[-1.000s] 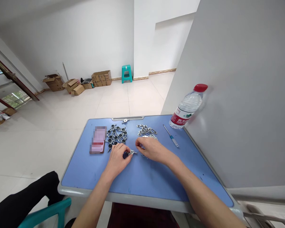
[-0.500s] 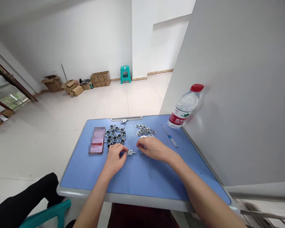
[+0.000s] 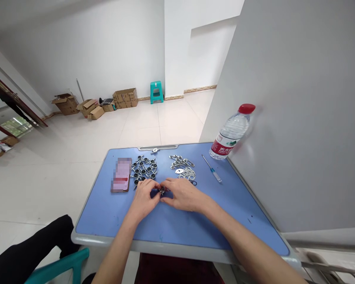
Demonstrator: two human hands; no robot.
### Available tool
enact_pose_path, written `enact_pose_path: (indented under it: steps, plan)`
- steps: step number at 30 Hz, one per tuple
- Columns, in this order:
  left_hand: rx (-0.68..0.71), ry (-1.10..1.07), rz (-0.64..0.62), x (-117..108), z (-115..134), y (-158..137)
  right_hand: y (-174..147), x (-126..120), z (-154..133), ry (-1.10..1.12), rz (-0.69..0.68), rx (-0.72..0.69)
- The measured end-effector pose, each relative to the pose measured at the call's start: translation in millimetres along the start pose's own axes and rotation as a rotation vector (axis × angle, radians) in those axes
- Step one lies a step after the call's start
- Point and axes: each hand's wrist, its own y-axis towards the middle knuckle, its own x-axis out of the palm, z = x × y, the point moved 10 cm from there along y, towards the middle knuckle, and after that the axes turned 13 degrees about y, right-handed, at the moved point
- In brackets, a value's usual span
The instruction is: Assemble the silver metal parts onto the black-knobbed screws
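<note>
I've L hand [image 3: 144,195] & R hand [image 3: 183,193], grip closed, both pinching small metal pc [image 3: 162,191] rt of phone [image 3: 122,176]. Blk-topped fittings [image 3: 143,172] nearer phone, same side.

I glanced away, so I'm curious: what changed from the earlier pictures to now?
The right hand moved left and slightly toward the person, uncovering more flat silver metal plates; it now meets the small silver metal part in the left hand. The left hand, clear red-capped plastic bottle and blue-and-clear-handled screwdriver stayed put.

Silvery part [image 3: 162,191], blue tabletop [image 3: 171,228]
</note>
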Motion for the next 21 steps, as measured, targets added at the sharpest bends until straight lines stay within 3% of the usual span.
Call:
enact_pose_path:
  steps: [21]
  plan:
    - [0.093, 0.097, -0.016, 4.4, 6.8, -1.6, 6.9, 8.1, 12.0, -0.032, 0.018, 0.075]
